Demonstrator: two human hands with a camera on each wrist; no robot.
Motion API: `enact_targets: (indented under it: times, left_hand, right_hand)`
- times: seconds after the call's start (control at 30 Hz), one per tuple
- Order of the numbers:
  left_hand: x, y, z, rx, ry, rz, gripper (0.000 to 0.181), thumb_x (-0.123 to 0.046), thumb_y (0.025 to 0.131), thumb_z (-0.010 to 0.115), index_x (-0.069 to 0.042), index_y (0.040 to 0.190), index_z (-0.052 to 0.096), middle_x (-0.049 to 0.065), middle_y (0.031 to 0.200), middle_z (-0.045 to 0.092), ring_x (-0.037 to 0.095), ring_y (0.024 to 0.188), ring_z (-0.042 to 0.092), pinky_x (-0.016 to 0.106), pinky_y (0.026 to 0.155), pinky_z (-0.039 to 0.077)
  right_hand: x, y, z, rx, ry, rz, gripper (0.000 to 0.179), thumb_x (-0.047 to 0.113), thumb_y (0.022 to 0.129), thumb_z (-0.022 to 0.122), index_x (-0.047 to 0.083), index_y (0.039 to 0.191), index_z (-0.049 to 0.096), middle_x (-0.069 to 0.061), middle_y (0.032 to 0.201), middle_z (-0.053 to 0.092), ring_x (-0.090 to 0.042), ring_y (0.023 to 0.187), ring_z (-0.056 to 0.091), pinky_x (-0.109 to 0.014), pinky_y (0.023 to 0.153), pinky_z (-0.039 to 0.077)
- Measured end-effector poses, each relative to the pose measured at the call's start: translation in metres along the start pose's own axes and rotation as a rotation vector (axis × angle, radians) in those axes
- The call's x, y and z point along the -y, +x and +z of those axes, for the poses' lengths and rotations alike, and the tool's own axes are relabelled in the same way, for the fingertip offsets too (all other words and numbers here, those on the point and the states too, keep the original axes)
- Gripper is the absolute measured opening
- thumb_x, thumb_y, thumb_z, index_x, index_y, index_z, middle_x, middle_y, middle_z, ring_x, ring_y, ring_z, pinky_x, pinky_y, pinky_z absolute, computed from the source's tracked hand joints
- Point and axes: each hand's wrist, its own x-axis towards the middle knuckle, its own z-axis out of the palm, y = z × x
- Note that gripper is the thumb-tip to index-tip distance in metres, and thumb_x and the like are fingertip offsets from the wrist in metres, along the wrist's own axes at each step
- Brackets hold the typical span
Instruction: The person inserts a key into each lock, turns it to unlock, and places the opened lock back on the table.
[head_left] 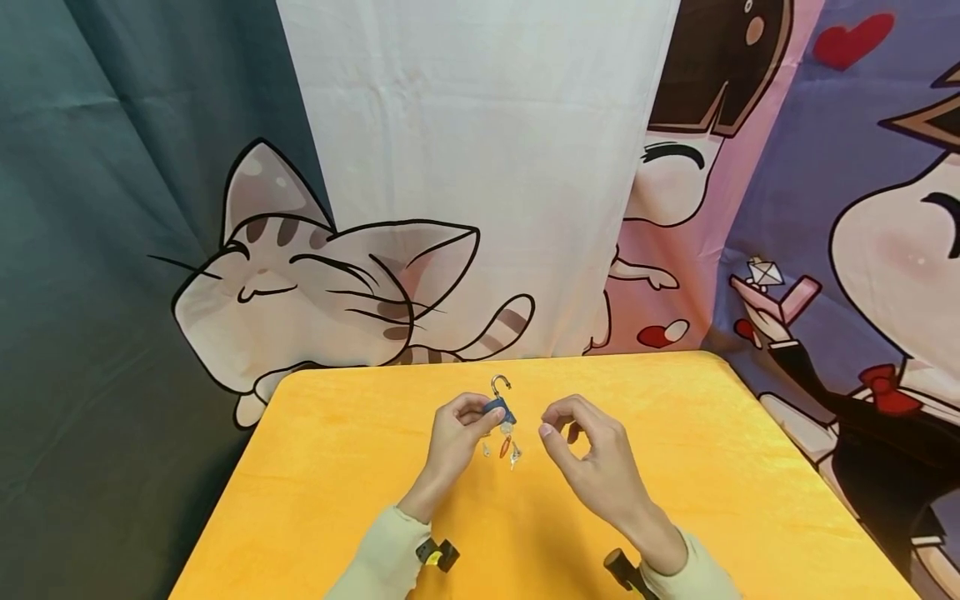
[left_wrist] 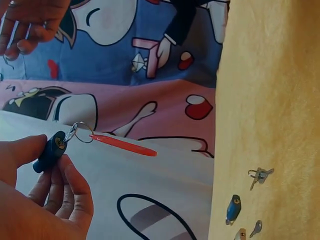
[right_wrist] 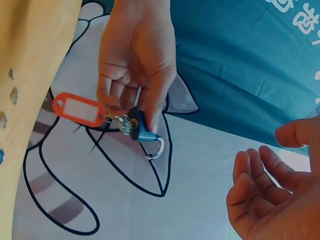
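Observation:
My left hand (head_left: 452, 442) pinches a small blue padlock (left_wrist: 49, 152) between thumb and fingers. Its silver shackle (head_left: 500, 385) is swung up and unlocked. From the keyhole end a key (right_wrist: 125, 124) sticks out on a split ring (left_wrist: 84, 132), and a red-framed key tag (right_wrist: 80, 109) dangles from it. My right hand (head_left: 596, 450) is raised a little to the right of the padlock, apart from it. Its fingers are loosely bent, with nothing seen in them.
Below the hands, a ring of keys (left_wrist: 261, 175), another blue padlock (left_wrist: 233, 209), a single key (left_wrist: 256, 228) and a brass-coloured piece (left_wrist: 241, 234) lie on the yellow-covered table (head_left: 300, 500). A printed cartoon curtain (head_left: 480, 125) hangs behind the table's far edge.

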Motion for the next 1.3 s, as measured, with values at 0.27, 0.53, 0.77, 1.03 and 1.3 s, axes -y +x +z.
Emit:
enact_targets:
  times: [0.27,0.53,0.77,1.03,1.3]
  left_hand:
    - [0.005,0.012,0.010,0.048,0.060,-0.014,0.022,-0.009,0.088,0.072,0.004,0.103,0.066,0.018,0.096,0.069,0.008,0.078,0.064,0.025,0.074,0.057]
    - [0.047,0.042,0.030,0.033,0.117,-0.050,0.026,-0.020,0.088,0.075,0.000,0.104,0.068,0.016,0.096,0.070,0.009,0.077,0.064,0.031,0.074,0.057]
    - [0.062,0.055,0.046,0.063,0.166,-0.109,0.026,-0.029,0.086,0.076,-0.007,0.098,0.068,0.007,0.091,0.069,0.017,0.082,0.066,0.026,0.071,0.050]
    - [0.082,0.070,0.058,0.026,0.238,-0.176,0.021,-0.032,0.085,0.077,-0.014,0.093,0.070,0.001,0.085,0.068,0.030,0.088,0.067,0.025,0.066,0.050]
    - [0.098,0.076,0.070,0.009,0.284,-0.221,0.020,-0.028,0.085,0.077,-0.011,0.091,0.070,0.002,0.079,0.065,0.025,0.077,0.065,0.025,0.058,0.046]
  right_hand:
    - [-0.004,-0.001,-0.011,0.112,-0.176,-0.055,0.027,0.021,0.091,0.069,0.022,0.118,0.065,0.010,0.113,0.067,-0.007,0.099,0.063,-0.032,0.078,0.056]
    - [-0.006,-0.004,-0.026,0.186,-0.308,-0.095,0.046,0.030,0.088,0.073,0.024,0.132,0.060,0.007,0.131,0.061,-0.015,0.119,0.061,-0.043,0.091,0.055]
    - [-0.006,-0.007,-0.032,0.211,-0.350,-0.105,0.049,0.032,0.086,0.074,0.026,0.133,0.059,0.008,0.133,0.060,-0.016,0.120,0.060,-0.044,0.092,0.055]
    - [-0.009,-0.011,-0.032,0.199,-0.365,-0.125,0.049,0.031,0.086,0.074,0.025,0.132,0.059,0.007,0.132,0.060,-0.016,0.118,0.061,-0.043,0.091,0.055]
    - [-0.011,-0.014,-0.033,0.215,-0.406,-0.137,0.051,0.037,0.088,0.072,0.024,0.135,0.057,0.003,0.134,0.059,-0.019,0.120,0.060,-0.045,0.094,0.054]
